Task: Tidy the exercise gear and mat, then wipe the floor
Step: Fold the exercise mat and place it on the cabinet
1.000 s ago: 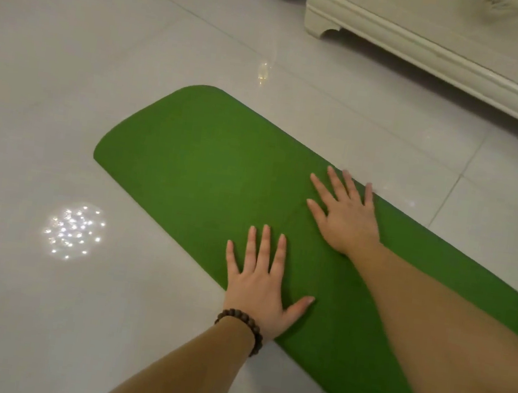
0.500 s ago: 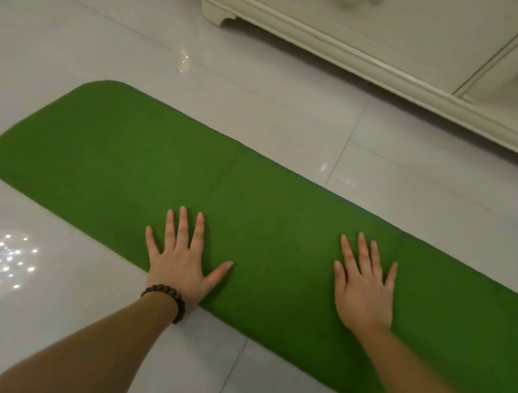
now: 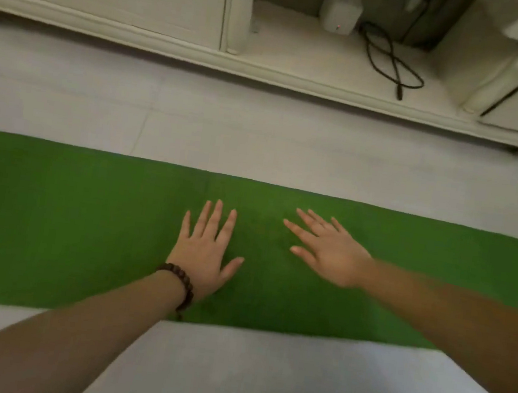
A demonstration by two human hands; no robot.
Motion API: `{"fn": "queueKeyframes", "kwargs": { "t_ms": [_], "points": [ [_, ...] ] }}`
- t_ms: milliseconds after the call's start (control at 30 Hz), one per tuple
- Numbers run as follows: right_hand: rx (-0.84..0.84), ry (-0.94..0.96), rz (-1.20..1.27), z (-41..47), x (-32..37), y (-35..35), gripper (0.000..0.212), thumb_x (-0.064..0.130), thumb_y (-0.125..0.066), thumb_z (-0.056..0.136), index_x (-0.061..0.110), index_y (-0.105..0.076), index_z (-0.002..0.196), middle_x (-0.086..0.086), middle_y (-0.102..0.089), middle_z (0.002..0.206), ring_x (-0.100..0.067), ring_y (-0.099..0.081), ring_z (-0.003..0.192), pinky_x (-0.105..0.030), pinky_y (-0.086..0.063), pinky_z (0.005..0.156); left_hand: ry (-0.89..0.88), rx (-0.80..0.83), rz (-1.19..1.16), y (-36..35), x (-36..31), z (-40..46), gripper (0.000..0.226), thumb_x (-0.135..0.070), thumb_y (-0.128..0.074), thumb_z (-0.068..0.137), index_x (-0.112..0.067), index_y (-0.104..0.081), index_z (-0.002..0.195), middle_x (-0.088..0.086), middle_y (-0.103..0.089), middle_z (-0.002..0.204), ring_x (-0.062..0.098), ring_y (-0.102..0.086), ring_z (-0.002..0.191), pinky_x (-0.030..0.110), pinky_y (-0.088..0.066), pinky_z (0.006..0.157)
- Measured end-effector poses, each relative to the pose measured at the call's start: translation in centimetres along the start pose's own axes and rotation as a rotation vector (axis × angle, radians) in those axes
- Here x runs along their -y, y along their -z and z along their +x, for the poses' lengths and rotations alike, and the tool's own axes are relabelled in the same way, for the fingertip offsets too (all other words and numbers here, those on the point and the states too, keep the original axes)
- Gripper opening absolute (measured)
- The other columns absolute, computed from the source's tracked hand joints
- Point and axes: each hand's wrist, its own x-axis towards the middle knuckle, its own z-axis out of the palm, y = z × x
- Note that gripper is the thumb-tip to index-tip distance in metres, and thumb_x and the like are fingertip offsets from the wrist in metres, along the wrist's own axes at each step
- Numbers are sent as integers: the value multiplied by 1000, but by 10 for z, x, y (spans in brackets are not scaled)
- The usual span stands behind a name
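Nothing is grasped: the left hand [image 3: 203,251] is laid flat, fingers straight, on the mat [image 3: 68,222]; the right hand [image 3: 330,254] is spread just beside it, and whether it presses cannot be told. The mat is stretched left to right across the floor [image 3: 258,137], near the cabinet [image 3: 172,38]. If rolled from mid-length, it could be bunched or slid on the glossy tiles.

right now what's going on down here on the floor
A person is bent over a green mat spread flat on the tiled floor. Both hands are flat on it with fingers straight: the left hand, which wears a bead bracelet, and the right hand beside it. The mat is not rolled yet. A cream cabinet stands beyond, with a black cable on its open shelf.
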Motion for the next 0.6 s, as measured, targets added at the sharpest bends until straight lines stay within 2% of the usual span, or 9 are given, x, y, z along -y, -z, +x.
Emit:
{"fn": "queueKeyframes", "kwargs": {
  "t_ms": [100, 133, 233, 300, 400, 500, 600],
  "points": [
    [-30, -143, -46, -74, -98, 4, 91, 79, 19, 69, 38, 8, 149, 0, 12, 159, -15, 9, 147, -43, -3, 120, -187, 13, 67, 43, -71, 41, 81, -66, -10, 92, -17, 24, 147, 12, 23, 156, 29, 20, 145, 55, 0, 118],
    [-34, -202, -47, -96, -126, -2, 90, 80, 16, 70, 37, 8, 149, 0, 12, 159, -16, 8, 147, -43, -4, 120, -242, 17, 79, 54, -98, 52, 81, -65, -12, 93, -17, 23, 148, 12, 23, 156, 29, 20, 145, 54, -1, 118],
    [-96, -394, 51, -146, -192, -43, 64, 56, -21, 97, 33, 3, 151, -3, 11, 160, -18, 8, 147, -43, -5, 120, -369, 4, 95, 64, -186, 78, 80, -63, -13, 94, -15, 22, 148, 13, 21, 157, 27, 18, 145, 53, -3, 119],
    [-167, -472, 122, -167, -218, -77, 62, 47, -29, 99, 30, 0, 152, -5, 10, 160, -20, 9, 147, -44, -4, 120, -391, 14, 83, 54, -245, 85, 79, -61, -15, 95, -14, 19, 149, 13, 19, 157, 27, 16, 146, 52, -2, 119],
    [-190, -494, 202, -181, -226, -128, 61, 46, -26, 99, 30, 1, 151, -6, 15, 158, -22, 18, 145, -48, 1, 119, -259, 3, 15, 5, -317, 80, 79, -60, -11, 94, -10, 12, 151, 18, 16, 158, 31, 14, 147, 54, -1, 118],
    [-236, -378, 238, -173, -210, -164, 60, 47, -17, 95, 30, -4, 151, -3, 19, 156, -23, 25, 142, -54, 5, 117, 36, 52, -72, -48, -354, 60, 85, -62, -14, 88, -4, -19, 150, 23, -10, 157, 39, -9, 146, 64, -9, 112],
    [-307, -251, 205, -158, -196, -188, 58, 41, -24, 95, 27, -16, 150, -4, 6, 159, -24, 16, 145, -58, 5, 113, 168, 84, -136, -87, -360, 45, 89, -66, -12, 90, 0, -37, 144, 23, -27, 153, 38, -20, 142, 62, -12, 110]
  ]
}}
